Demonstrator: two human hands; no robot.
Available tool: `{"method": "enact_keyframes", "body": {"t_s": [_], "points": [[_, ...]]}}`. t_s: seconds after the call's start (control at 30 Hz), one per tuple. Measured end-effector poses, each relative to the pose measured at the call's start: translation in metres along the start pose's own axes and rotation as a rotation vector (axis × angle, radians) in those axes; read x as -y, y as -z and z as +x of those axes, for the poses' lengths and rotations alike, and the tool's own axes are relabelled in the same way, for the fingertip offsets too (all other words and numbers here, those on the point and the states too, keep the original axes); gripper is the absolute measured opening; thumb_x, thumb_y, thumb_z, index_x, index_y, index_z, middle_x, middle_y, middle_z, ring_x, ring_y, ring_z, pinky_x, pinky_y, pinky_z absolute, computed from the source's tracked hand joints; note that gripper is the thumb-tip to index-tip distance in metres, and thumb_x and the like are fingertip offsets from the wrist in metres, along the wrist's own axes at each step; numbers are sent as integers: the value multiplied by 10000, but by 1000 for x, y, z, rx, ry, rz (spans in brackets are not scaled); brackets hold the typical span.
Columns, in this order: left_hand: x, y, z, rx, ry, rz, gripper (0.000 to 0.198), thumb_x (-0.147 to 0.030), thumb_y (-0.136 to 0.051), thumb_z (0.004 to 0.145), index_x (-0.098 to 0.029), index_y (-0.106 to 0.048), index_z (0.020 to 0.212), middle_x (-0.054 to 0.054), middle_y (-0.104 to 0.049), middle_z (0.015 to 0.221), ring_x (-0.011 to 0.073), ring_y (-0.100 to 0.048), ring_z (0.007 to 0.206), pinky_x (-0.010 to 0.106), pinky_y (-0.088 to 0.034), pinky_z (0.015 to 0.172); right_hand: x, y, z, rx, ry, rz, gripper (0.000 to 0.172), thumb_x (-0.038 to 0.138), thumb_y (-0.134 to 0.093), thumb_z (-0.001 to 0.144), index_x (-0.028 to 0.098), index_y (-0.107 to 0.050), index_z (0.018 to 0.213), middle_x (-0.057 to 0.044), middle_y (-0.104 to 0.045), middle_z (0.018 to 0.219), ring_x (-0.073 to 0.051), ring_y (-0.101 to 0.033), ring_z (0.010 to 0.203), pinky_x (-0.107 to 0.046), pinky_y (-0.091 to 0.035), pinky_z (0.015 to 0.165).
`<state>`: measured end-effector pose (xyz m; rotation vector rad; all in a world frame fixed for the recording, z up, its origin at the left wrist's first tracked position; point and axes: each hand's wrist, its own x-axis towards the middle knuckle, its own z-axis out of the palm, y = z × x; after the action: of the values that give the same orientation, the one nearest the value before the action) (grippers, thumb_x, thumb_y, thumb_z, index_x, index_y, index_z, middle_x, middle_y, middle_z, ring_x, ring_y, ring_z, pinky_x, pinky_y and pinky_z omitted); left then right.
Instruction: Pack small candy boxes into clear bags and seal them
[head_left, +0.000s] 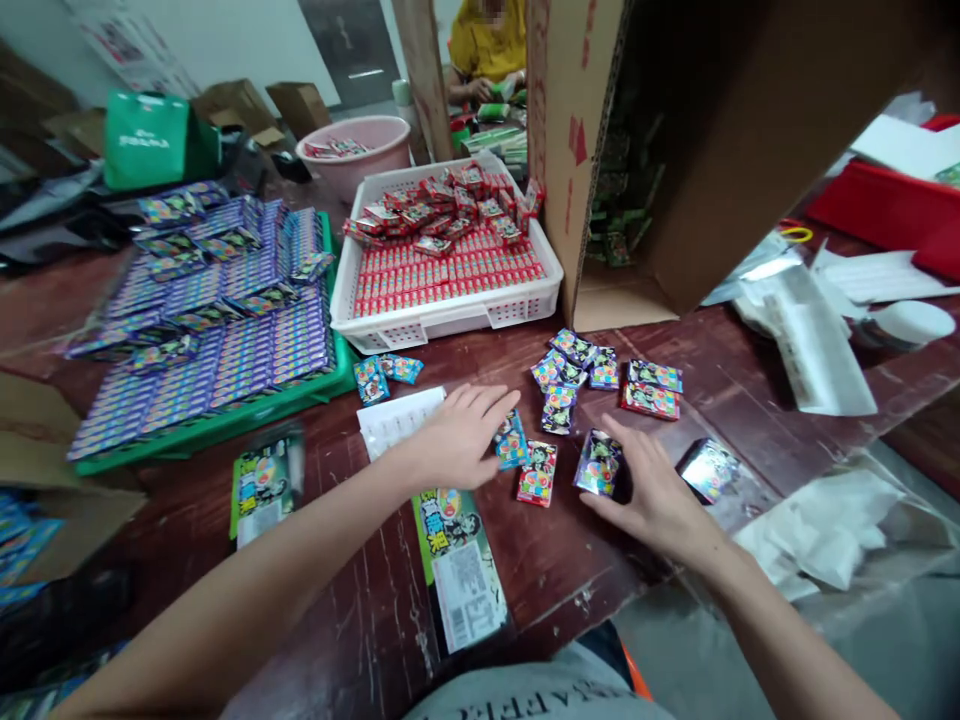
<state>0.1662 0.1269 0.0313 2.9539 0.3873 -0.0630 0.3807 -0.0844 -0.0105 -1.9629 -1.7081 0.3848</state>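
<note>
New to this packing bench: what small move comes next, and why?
Probably close the left hand on the small blue candy packet it touches: the right hand grips a small purple candy packet, while the blue one lies loose on the dark red wooden table.

We have the loose candy packs [574, 375] scattered mid-frame on the counter [720, 370], just before a cardboard box [675, 150] lying on its side at upper right. Left of that box sits a basket [442, 325] filled with small boxes [450, 275], a basin [352, 165] behind it. Further left, a tray [217, 425] carries stacked packs [225, 340]. Our left hand [457, 435] lies at the cluster's lower left; our right hand [652, 490] closes round a single pack [598, 465] at its lower right. A flat bag [457, 560] lies below the left hand.
</note>
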Motion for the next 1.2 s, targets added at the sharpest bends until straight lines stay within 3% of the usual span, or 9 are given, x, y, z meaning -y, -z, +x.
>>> {"method": "enact_keyframes", "body": {"t_s": [0.1, 0.27, 0.43, 0.63, 0.7, 0.83, 0.93, 1.0, 1.2], "points": [[-1, -15, -13, 17, 156, -147, 1101, -542, -760, 725, -100, -212, 1571, 227, -481, 1491, 384, -497, 1326, 497, -384, 1097, 13, -3, 22, -74, 68, 150, 914, 497, -701, 860, 294, -181, 1584, -139, -444, 1516, -350, -440, 1391, -561, -410, 1136], [-7, -29, -51, -59, 317, -176, 860, -274, -681, 736, -133, -341, 1513, 180, -505, 1446, 349, -487, 1314, 504, -363, 1110, 38, -23, 56, -53, 209, 181, 872, 449, -702, 876, 305, -203, 1576, -122, -436, 1530, -330, -412, 1414, -549, -374, 1165], [-10, -24, -96, -36, 408, -250, 829, -182, -665, 655, -167, -437, 1452, 150, -523, 1375, 369, -464, 1287, 545, -362, 1110, 62, -47, 73, 207, 310, 54, 863, 350, -740, 838, 309, -272, 1561, -103, -503, 1452, -328, -480, 1319, -537, -424, 1101], [-16, -38, -102, -380, 464, -655, 828, -154, -651, 747, -201, -287, 1489, 142, -437, 1458, 287, -447, 1378, 459, -358, 1183, 74, -62, 82, 268, 297, -20, 927, 362, -772, 789, 283, -280, 1571, -115, -509, 1436, -341, -486, 1271, -531, -429, 1058], [-21, -47, -94, -410, 459, -793, 841, -203, -679, 785, -213, -235, 1500, 141, -456, 1464, 271, -487, 1359, 441, -400, 1162, 69, -63, 81, 291, 299, -10, 947, 373, -771, 785, 285, -259, 1576, -112, -510, 1445, -338, -482, 1283, -530, -411, 1070], [-31, -57, -86, -301, 449, -692, 871, -242, -730, 781, -187, -252, 1506, 179, -429, 1511, 330, -415, 1433, 526, -325, 1208, 55, -58, 76, 331, 305, 3, 988, 364, -763, 791, 281, -190, 1592, -109, -502, 1479, -316, -465, 1329, -519, -358, 1115], [-31, -51, -95, -226, 460, -480, 1063, -264, -761, 763, -155, -91, 1581, 224, -251, 1626, 387, -197, 1535, 611, -175, 1247, 46, -53, 71, 351, 291, -6, 1021, 354, -770, 795, 288, -149, 1602, -107, -498, 1491, -305, -466, 1339, -508, -351, 1124], [-29, -42, -103, -203, 465, -401, 1196, -337, -798, 749, -167, 23, 1602, 216, -131, 1671, 392, -104, 1554, 611, -163, 1250, 44, -51, 71, 366, 293, -12, 1042, 352, -784, 792, 294, -137, 1607, -106, -493, 1496, -303, -469, 1342, -510, -345, 1137], [-22, -40, -93, -112, 374, -388, 1343, -612, -868, 630, -224, -47, 1618, 188, -211, 1663, 397, -204, 1530, 579, -246, 1228, 41, -37, 63, 343, 329, -7, 1224, 487, -822, 763, 267, 22, 1622, -140, -377, 1585, -327, -360, 1455, -553, -240, 1223]]}}
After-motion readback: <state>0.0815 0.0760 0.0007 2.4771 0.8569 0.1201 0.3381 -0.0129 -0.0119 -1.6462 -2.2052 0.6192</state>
